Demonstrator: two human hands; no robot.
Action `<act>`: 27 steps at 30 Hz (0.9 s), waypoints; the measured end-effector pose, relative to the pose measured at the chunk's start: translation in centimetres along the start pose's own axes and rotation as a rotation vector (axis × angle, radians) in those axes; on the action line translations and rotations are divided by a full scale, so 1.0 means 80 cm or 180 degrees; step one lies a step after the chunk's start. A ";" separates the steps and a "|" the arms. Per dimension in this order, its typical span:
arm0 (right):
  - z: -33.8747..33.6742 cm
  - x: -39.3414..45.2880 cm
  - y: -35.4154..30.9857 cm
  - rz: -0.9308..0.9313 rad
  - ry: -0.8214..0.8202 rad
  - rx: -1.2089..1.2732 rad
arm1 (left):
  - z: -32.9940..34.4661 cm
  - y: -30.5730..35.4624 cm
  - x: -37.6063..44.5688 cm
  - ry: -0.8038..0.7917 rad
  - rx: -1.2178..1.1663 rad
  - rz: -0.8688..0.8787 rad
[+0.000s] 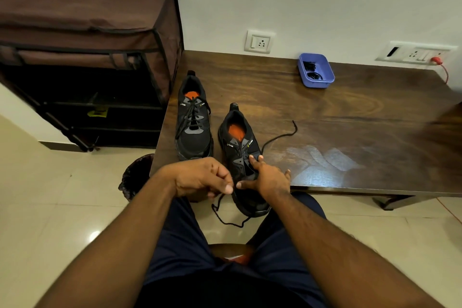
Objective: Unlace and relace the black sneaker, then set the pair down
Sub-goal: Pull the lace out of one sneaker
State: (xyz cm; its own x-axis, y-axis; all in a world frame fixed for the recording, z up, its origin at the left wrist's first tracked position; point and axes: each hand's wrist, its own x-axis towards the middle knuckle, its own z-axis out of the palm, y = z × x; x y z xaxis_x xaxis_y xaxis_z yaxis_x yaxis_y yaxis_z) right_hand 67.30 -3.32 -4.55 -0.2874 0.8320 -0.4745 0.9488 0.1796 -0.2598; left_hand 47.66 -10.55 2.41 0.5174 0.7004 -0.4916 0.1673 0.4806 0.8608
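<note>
Two black sneakers with orange insoles stand on the dark wooden table. The left sneaker is fully laced. The right sneaker sits at the table's front edge, its toe past the edge, with its black lace loose. One lace end trails right across the table; the other end hangs below the edge in a loop. My left hand pinches that lace end near the toe. My right hand rests on the right sneaker, fingers spread over its right side.
A blue plastic tray holding dark cords sits at the table's back. A brown fabric shoe rack stands left of the table. A dark waste bin is below the table's left corner. Wall sockets are behind the table.
</note>
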 end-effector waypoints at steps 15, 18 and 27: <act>0.001 -0.004 -0.003 0.0091 0.0020 0.0142 | 0.035 -0.044 0.091 0.3033 0.1027 0.0079; 0.000 -0.006 -0.004 0.0117 -0.0012 0.0148 | 0.033 -0.035 0.089 0.2476 0.2170 -0.0655; -0.003 -0.008 -0.005 0.0093 0.0042 0.0445 | 0.031 -0.006 0.028 0.1703 0.0641 -0.0566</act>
State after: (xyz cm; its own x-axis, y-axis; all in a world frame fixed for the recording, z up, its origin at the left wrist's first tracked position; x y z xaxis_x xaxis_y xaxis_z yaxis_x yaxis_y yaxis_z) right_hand 67.09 -3.80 -3.96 -0.2573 0.8428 -0.4727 0.9290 0.0811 -0.3610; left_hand 50.79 -10.56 1.20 -0.0188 0.8120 -0.5834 0.3956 0.5419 0.7415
